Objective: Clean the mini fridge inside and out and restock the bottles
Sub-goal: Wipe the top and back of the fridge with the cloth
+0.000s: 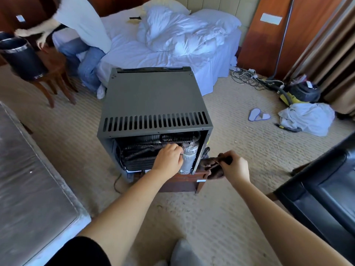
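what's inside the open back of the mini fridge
Black coils and a foil-wrapped cylinder; the left hand covers part of them. The mini fridge's door side faces away, unseen.

1. Grey metal mini fridge (153, 96) shows only its back; door and inside hidden.
2. The left hand (169, 157) has fingertips buried in the black coils (138, 150), can't tell if they grip anything.
3. Dark brown cloth (213, 167) partly hidden in the right hand (235, 167).
4. Person in white shirt (84, 22) on the bed's (134, 52) left edge: blurry, cut off up top.

Rumpled white bed (134, 52), black bin (23, 58) on chair (55, 73), slippers (258, 114), yellow vacuum (299, 93)
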`<state>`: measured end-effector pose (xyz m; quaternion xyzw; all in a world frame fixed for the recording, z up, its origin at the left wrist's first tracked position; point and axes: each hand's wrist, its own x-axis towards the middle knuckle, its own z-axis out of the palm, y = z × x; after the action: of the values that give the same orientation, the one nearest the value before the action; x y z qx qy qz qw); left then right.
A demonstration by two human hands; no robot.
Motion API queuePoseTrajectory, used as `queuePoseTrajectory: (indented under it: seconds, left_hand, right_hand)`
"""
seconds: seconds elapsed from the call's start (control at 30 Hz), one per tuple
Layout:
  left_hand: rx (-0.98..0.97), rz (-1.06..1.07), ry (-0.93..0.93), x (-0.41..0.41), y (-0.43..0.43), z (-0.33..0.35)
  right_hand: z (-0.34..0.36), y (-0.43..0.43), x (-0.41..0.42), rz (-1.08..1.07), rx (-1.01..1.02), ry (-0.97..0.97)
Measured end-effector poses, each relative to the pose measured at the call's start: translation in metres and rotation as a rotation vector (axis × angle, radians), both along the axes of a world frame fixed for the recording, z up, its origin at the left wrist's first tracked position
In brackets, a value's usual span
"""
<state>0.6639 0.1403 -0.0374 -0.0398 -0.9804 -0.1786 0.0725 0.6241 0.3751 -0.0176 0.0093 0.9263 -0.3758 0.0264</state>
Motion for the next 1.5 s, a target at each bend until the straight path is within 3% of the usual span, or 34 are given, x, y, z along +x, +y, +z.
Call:
queuePoseTrajectory:
  seconds: [0.23,0.63,1.0,1.2,1.37,1.43,1.5]
  left_hand:
    - [0.049,0.096,-0.258,0.025,0.005,-0.021]
    - [0.071,0.391,-0.255,-0.02,0.007,-0.081]
    - [-0.222,0.34,0.045,-0.03,-0.004,-0.19]
    - [-0.11,0.393,0.464,-0.049,-0.009,-0.218]
    - [-0.115,0.409,0.775,-0.066,-0.016,-0.243]
    - [-0.111,0.416,0.912,-0.075,-0.02,-0.252]
    - [-0.074,0.406,1.037,-0.083,-0.022,-0.26]
  right_hand:
    - [-0.019,0.004,0.023,0.033,0.014,-0.081]
    - [-0.058,-0.022,-0.074,0.135,-0.173,-0.02]
    - [-0.131,-0.043,-0.094,0.141,-0.287,0.512]
    - [-0.183,-0.065,-0.106,0.059,-0.501,0.802]
    - [-0.205,-0.08,-0.122,0.127,-0.641,1.056]
    - [-0.215,-0.079,-0.131,0.175,-0.599,1.188]
    - [-0.233,-0.081,-0.137,0.162,-0.377,1.324]
